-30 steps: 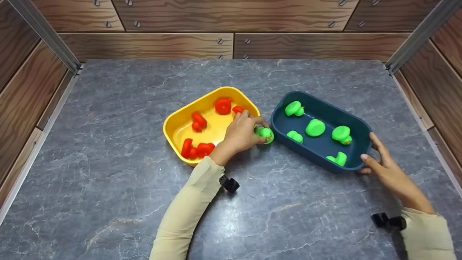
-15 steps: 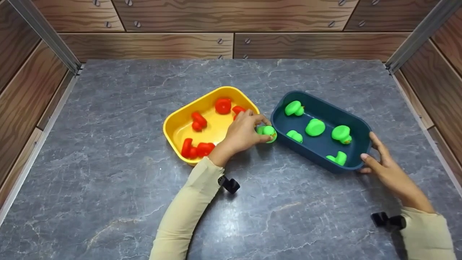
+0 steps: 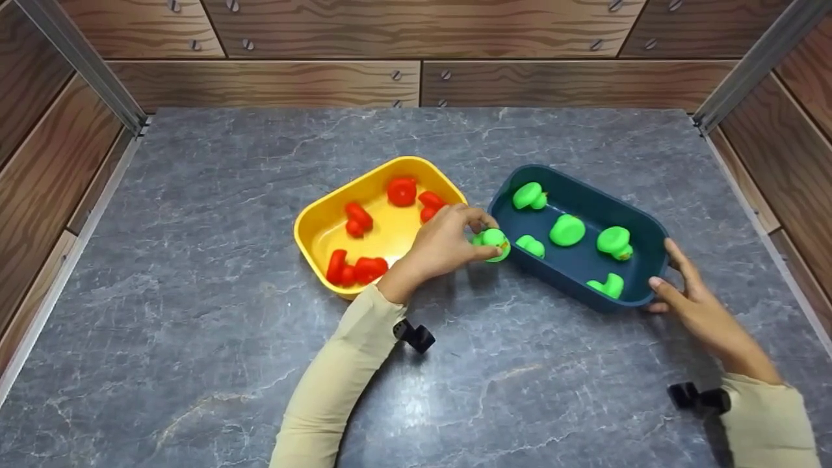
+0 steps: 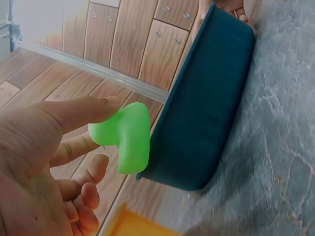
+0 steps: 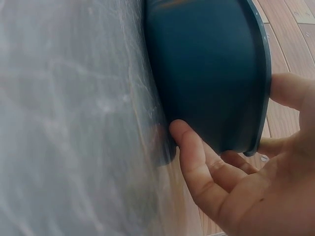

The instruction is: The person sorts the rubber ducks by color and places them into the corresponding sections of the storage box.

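Between thumb and fingertips, my left hand (image 3: 445,242) pinches a small green rubber duck (image 4: 134,137), which appears beside the near-left rim of the dark blue tub (image 3: 585,261) in the head view. From the left wrist view, the duck is close to the tub's rim; whether they touch I cannot tell. Several green ducks (image 3: 567,231) lie inside that tub, some tipped over. At the tub's right end, my right hand (image 3: 708,318) grips the rim, with fingers (image 5: 194,162) against the outer wall. Part of the held duck is covered by my fingers.
Left of the blue tub stands a yellow tub (image 3: 325,201) with several red ducks (image 3: 402,192) in it. Both tubs stand on a grey marbled tabletop (image 3: 214,273). Wood-patterned panels (image 3: 260,81) enclose the back and sides.
My left hand has moved a little to the right with the green duck, away from the yellow tub and up to the blue tub's rim. The right hand and both tubs have stayed put.
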The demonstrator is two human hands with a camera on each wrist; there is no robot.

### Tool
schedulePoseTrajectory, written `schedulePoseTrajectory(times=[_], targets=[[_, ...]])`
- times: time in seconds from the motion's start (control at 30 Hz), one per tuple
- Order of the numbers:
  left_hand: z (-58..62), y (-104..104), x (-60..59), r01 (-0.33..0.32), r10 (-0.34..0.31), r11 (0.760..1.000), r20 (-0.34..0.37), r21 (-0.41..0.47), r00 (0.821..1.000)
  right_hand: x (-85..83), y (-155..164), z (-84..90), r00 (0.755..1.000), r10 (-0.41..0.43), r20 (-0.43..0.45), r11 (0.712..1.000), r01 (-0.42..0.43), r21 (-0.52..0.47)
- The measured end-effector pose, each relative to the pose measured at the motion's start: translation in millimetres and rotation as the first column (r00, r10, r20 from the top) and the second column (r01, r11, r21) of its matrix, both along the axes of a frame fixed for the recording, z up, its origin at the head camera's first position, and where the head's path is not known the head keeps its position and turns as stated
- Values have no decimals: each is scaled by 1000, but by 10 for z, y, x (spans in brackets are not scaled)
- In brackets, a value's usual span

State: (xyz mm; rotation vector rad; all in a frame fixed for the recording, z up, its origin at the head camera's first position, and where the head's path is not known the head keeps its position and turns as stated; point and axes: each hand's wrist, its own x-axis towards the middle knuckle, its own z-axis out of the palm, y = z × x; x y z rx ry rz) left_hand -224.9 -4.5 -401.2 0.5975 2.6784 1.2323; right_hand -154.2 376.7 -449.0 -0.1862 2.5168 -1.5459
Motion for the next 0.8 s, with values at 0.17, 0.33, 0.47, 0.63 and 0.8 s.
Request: schedulePoseTrajectory(times=[0.17,0.33,0.47,0.63,0.8], targets=[[31,41,17,-1,2,998,-11,65,1000,0,-1,7,1000,-6,6,1000,6,12],[36,86,20,-8,11,992,-22,125,1000,2,3,12,1000,-6,13,1000,5,30],[28,133,11,-23,28,983,-28,184,999,6,5,19,1000,0,21,1000,-1,27],[27,192,7,-40,49,973,-33,229,998,4,3,17,1000,7,20,1000,-7,27],[40,247,4,-58,65,962,-19,266,998,4,-3,12,1000,3,13,1000,-4,12]])
